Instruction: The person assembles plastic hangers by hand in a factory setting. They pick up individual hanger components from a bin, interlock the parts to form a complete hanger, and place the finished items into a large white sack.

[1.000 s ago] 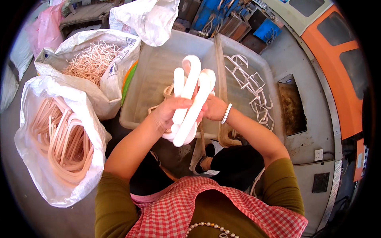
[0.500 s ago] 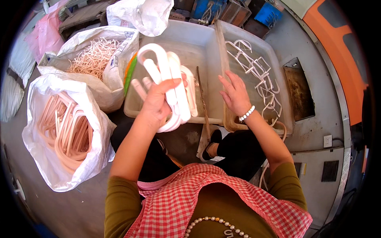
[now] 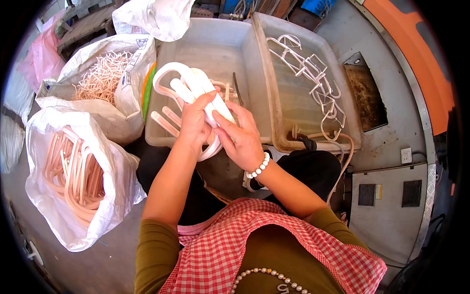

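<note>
A bundle of pale pinkish-white, curved plastic tubes (image 3: 198, 84), looped at the top, is held up in front of me. My left hand (image 3: 195, 125) is closed round its lower left side, the thumb across the front. My right hand (image 3: 244, 141) grips the lower right side, thumb against the tubes and fingers behind. Loose straight tube ends (image 3: 164, 124) stick out to the left of my left hand. The bundle's inner pieces are partly hidden by my hands.
At left, a white sack (image 3: 36, 166) holds similar curved tubes; behind it, another sack (image 3: 93, 120) holds small thin pink pieces. Ahead is a pale plastic tub (image 3: 220, 29) with a thin stick. The tub at right (image 3: 289, 115) contains linked white frames (image 3: 313, 71). A grey machine panel (image 3: 387, 210) stands at right.
My right hand has moved left from above the right tub and now grips the tubes. My left hand still holds them, and the bundle has shifted slightly left and tilted.
</note>
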The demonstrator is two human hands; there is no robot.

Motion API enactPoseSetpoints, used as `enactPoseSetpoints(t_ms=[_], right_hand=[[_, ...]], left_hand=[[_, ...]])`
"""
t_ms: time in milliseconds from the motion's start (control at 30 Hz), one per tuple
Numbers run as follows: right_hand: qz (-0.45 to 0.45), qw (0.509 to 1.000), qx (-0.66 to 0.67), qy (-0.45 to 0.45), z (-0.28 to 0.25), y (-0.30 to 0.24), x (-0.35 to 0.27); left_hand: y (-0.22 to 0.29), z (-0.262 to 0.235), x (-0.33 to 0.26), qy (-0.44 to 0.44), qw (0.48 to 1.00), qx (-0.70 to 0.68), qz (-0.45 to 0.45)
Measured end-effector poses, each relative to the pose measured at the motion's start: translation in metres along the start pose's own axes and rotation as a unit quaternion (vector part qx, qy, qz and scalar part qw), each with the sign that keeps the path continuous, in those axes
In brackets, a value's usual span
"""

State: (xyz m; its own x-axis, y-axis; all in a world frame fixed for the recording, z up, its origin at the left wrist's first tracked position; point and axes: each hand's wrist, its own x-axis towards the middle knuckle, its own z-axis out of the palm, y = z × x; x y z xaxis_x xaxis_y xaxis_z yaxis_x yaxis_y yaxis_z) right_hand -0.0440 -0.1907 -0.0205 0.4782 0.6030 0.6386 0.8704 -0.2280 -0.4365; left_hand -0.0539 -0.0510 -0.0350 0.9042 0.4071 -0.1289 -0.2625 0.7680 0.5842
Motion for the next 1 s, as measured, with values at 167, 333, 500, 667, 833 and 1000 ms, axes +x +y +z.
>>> enactPoseSetpoints(t_ms=[167, 333, 500, 667, 833, 1000], right_hand=[[-0.065, 0.998, -0.012, -0.002, -0.003, 0.002, -0.006], [-0.006, 0.997, 0.075, 0.031, -0.011, 0.0, -0.012], [0.127, 0.968, 0.194, 0.099, -0.017, 0.007, -0.007], [0.29, 0.872, 0.391, 0.05, -0.029, 0.009, -0.002], [0.313, 0.842, 0.439, -0.024, -0.021, 0.007, -0.005], [0.314, 0.879, 0.357, 0.034, -0.017, 0.006, -0.009]], left_hand=[[0.001, 0.0, -0.001, 0.022, 1.0, -0.004, 0.01], [0.005, -0.003, 0.0, 0.017, 0.999, -0.029, 0.013], [0.005, -0.003, 0.0, -0.01, 0.998, -0.068, -0.01], [0.012, -0.003, -0.004, -0.076, 0.991, -0.106, -0.024], [0.01, -0.006, -0.008, -0.14, 0.981, -0.127, -0.034], [0.014, 0.004, -0.029, -0.04, 0.992, -0.066, -0.098]])
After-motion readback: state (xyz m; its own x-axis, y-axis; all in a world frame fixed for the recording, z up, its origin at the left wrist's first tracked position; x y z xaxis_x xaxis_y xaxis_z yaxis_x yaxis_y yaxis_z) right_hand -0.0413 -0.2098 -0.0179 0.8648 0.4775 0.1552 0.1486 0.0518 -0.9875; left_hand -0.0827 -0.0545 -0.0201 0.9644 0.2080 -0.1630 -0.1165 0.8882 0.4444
